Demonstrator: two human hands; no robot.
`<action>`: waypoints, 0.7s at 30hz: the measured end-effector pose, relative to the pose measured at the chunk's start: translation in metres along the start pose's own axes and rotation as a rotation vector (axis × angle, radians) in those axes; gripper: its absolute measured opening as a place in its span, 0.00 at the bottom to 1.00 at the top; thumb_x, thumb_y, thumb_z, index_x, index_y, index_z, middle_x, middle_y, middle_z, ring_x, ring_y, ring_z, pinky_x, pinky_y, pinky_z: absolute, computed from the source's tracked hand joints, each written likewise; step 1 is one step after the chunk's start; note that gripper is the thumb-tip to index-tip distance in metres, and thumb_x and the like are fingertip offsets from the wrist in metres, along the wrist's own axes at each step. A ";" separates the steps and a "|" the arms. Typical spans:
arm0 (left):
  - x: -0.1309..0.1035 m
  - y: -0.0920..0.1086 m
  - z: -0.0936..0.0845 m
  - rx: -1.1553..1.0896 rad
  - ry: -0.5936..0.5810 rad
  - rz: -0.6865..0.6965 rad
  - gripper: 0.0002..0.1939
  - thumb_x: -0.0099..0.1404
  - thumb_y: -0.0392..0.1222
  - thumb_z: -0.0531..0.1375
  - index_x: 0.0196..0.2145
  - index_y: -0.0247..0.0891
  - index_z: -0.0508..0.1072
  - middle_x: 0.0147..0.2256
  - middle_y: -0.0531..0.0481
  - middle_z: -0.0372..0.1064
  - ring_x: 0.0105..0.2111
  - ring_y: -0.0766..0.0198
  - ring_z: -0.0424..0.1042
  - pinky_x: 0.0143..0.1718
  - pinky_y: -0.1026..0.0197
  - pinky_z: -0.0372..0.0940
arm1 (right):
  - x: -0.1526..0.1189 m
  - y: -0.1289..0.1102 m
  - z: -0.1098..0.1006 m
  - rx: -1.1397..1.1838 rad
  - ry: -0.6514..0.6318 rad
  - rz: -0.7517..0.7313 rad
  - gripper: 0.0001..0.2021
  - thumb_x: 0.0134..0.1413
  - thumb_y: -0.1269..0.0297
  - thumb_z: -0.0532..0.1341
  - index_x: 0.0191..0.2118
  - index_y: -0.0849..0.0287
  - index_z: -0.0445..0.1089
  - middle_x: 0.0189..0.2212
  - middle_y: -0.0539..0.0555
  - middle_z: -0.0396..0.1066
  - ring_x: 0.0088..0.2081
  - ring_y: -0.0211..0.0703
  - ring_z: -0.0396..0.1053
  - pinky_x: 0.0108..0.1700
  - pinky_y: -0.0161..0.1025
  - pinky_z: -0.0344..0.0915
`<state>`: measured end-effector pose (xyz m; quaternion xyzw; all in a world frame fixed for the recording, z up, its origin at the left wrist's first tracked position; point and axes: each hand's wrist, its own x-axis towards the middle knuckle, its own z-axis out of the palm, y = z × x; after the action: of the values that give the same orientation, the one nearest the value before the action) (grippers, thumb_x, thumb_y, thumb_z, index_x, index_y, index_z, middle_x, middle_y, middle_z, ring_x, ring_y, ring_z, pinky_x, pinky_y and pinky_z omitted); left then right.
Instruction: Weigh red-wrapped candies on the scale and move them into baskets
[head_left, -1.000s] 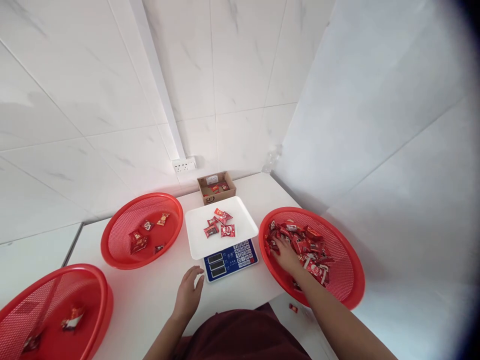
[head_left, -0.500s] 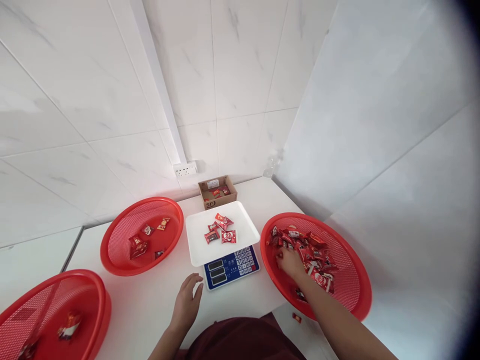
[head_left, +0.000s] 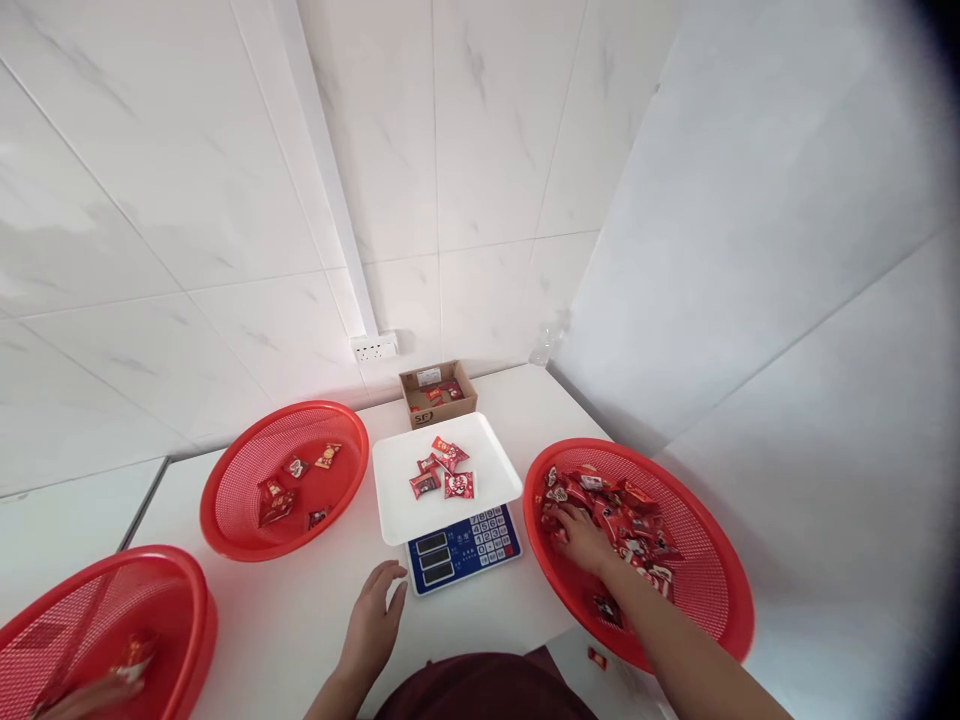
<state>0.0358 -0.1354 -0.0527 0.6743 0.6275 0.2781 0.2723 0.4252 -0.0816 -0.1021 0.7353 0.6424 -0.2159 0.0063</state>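
"What sort of room is it?"

"A corner with marbled wall tiles (head_left: 495, 120) behind a white counter (head_left: 292, 600)."

"And the fingers?"

"The right fingers (head_left: 565, 520) are down among red-wrapped packets (head_left: 634, 505) in a red basket (head_left: 709, 570). I can't tell whether they have closed on one. The left fingers (head_left: 384, 575) are loosely bent, thumb apart from the rest, holding nothing."

"What is nearest the left ones?"

"A scale (head_left: 457, 552), just beside their tips; I can't tell if they touch. Its blue panel faces the body, and its white tray (head_left: 401, 510) lies beyond the left fingers, with a few packets bunched on it."

"Farther out?"

"Past the tray is a cardboard box (head_left: 444, 412) with some packets inside. Ahead and left of the left fingers, a second basket (head_left: 240, 470) holds a few. Well off to their left, a third basket (head_left: 200, 620) has a co-worker's hand (head_left: 97, 697), blurred, reaching in near a packet."

"Anything close to the body?"

"A small loose packet (head_left: 597, 658), nearer the body than the right fingers, past the counter's edge."
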 end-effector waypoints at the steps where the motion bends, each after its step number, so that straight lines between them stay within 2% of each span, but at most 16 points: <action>1: 0.000 0.000 0.001 -0.004 0.001 0.003 0.12 0.61 0.45 0.51 0.36 0.42 0.73 0.44 0.44 0.72 0.45 0.56 0.72 0.47 0.50 0.67 | -0.005 0.000 0.000 0.006 -0.010 -0.012 0.24 0.47 0.65 0.55 0.53 0.51 0.65 0.59 0.56 0.58 0.57 0.51 0.57 0.51 0.47 0.58; 4: 0.002 0.000 0.002 -0.019 0.000 0.011 0.12 0.61 0.45 0.51 0.36 0.42 0.73 0.43 0.44 0.72 0.45 0.56 0.72 0.47 0.50 0.67 | -0.020 -0.002 0.001 0.003 -0.019 -0.014 0.15 0.49 0.63 0.54 0.43 0.53 0.71 0.52 0.56 0.64 0.53 0.51 0.61 0.51 0.46 0.58; 6: 0.002 0.001 0.002 -0.031 -0.002 0.015 0.11 0.61 0.44 0.51 0.36 0.42 0.73 0.44 0.45 0.72 0.45 0.56 0.72 0.47 0.51 0.67 | -0.027 -0.003 0.004 -0.008 -0.005 0.003 0.14 0.50 0.65 0.53 0.41 0.55 0.71 0.50 0.58 0.65 0.51 0.52 0.62 0.50 0.47 0.58; 10: 0.000 0.002 0.002 -0.047 0.000 0.009 0.11 0.61 0.44 0.52 0.36 0.42 0.72 0.44 0.45 0.72 0.45 0.56 0.72 0.47 0.52 0.68 | -0.031 -0.002 0.014 -0.016 0.076 0.058 0.23 0.50 0.69 0.54 0.54 0.58 0.63 0.54 0.61 0.62 0.52 0.51 0.63 0.52 0.44 0.57; 13: -0.002 0.002 0.003 -0.053 -0.013 -0.004 0.11 0.61 0.44 0.52 0.36 0.42 0.72 0.44 0.45 0.72 0.46 0.56 0.71 0.47 0.51 0.67 | -0.029 -0.001 0.020 0.017 0.106 0.065 0.25 0.49 0.69 0.53 0.56 0.59 0.60 0.54 0.61 0.64 0.52 0.52 0.63 0.55 0.46 0.54; 18: -0.004 0.000 0.004 -0.076 -0.015 -0.007 0.11 0.61 0.43 0.51 0.37 0.42 0.71 0.44 0.45 0.72 0.46 0.56 0.71 0.49 0.51 0.66 | -0.026 0.001 0.020 0.345 0.174 0.127 0.17 0.47 0.70 0.52 0.45 0.59 0.67 0.45 0.60 0.72 0.47 0.51 0.68 0.51 0.44 0.59; 21: -0.004 0.000 0.003 -0.080 -0.013 -0.003 0.11 0.61 0.44 0.51 0.36 0.42 0.72 0.44 0.45 0.72 0.46 0.56 0.71 0.48 0.50 0.66 | -0.024 0.007 0.013 0.467 0.231 0.198 0.12 0.46 0.67 0.53 0.38 0.58 0.68 0.37 0.59 0.74 0.42 0.50 0.71 0.45 0.43 0.63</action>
<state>0.0374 -0.1392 -0.0550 0.6637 0.6151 0.2982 0.3038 0.4256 -0.1088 -0.1082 0.7958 0.4968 -0.2710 -0.2156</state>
